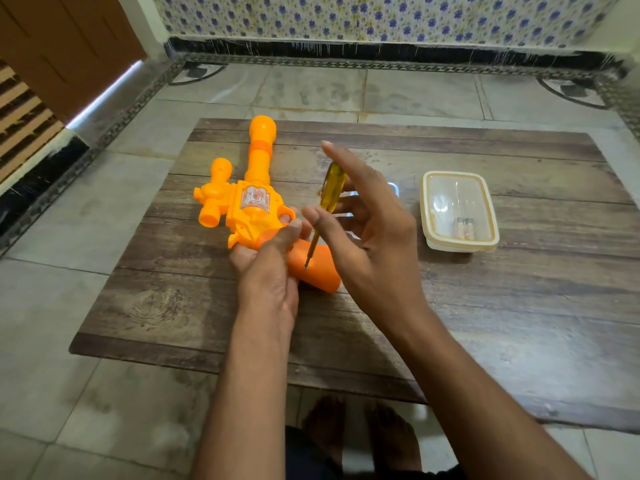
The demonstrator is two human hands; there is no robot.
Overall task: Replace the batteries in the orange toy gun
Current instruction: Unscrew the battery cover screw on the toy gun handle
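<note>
On the wooden board, the left hand is gripping the orange plastic toy gun while the right hand, fingers spread, is loosely steadying the yellow-handled screwdriver standing tip-down in its grip's screw, the barrel lying away.

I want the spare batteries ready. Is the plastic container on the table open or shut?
Shut. The clear lid sits flat on the plastic container, its rim all around, and the batteries show through it, inside.

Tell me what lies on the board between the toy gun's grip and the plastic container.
Head view: the right hand, holding the yellow-handled screwdriver to the toy gun grip, fills that stretch; otherwise bare wooden board before the plastic container.
</note>
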